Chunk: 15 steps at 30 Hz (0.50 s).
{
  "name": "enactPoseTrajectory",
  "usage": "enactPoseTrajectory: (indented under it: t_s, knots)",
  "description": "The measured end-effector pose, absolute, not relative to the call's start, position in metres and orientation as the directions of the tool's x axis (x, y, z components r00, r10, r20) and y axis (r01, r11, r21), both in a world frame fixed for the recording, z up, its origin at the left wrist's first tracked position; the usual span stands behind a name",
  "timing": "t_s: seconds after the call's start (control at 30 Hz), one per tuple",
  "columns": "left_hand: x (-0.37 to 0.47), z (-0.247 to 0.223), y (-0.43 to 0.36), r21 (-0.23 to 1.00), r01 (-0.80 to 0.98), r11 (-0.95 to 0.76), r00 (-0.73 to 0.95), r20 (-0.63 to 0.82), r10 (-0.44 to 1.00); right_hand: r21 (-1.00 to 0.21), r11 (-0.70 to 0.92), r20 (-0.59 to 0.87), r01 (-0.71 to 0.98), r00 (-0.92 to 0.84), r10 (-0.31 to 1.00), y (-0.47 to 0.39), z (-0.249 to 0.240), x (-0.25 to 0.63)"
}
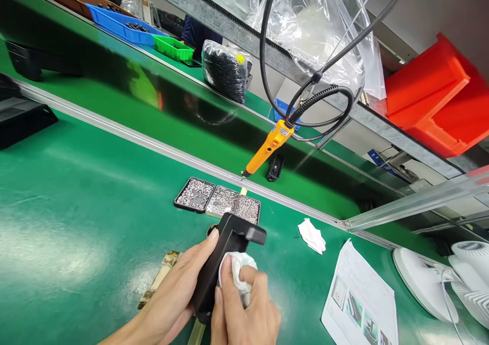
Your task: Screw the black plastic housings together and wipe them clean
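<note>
A long black plastic housing (212, 279) with a short arm jutting out at its top end is tilted over the green bench. My left hand (183, 289) grips it along its left side, thumb lying on the upper edge. Pinched in my right hand (246, 304) is a crumpled white cloth (240, 268), pressed against the right face of the housing. Just beyond the housing sit shallow trays of small metal parts, the left tray (194, 194), the middle tray (222, 201) and the right tray (248, 209). Behind my left wrist lies a partly covered camouflage-patterned strip (160, 279).
An orange electric screwdriver (269, 149) hangs on a coiled cable above the trays. Another white cloth (312, 235), a printed sheet (361, 296) and a white fan (424, 284) are to the right. A metal rail (153, 149) crosses the bench; a red bin (431, 95) is upper right.
</note>
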<state>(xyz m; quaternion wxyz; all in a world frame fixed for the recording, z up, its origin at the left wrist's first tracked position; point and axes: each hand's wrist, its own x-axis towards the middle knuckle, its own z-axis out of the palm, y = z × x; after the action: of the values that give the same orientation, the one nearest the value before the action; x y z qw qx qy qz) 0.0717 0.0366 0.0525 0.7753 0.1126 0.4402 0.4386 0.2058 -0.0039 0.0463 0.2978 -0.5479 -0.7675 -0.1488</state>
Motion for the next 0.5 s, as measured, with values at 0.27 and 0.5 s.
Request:
enactPoseTrajectory:
  t_s: [0.27,0.5]
  knots:
    - [0.0721,0.0545,0.0378,0.561,-0.589,0.581,0.25,-0.558,0.792,-0.124,0.37,0.638,0.921,-0.212,0.74,-0.0045,0.0507,0.2038]
    - [0.072,0.0511,0.0366,0.58,-0.587,0.565,0.283,-0.507,0.814,-0.156,0.379,0.664,0.912,-0.187,0.724,-0.0005,0.0429,0.2057]
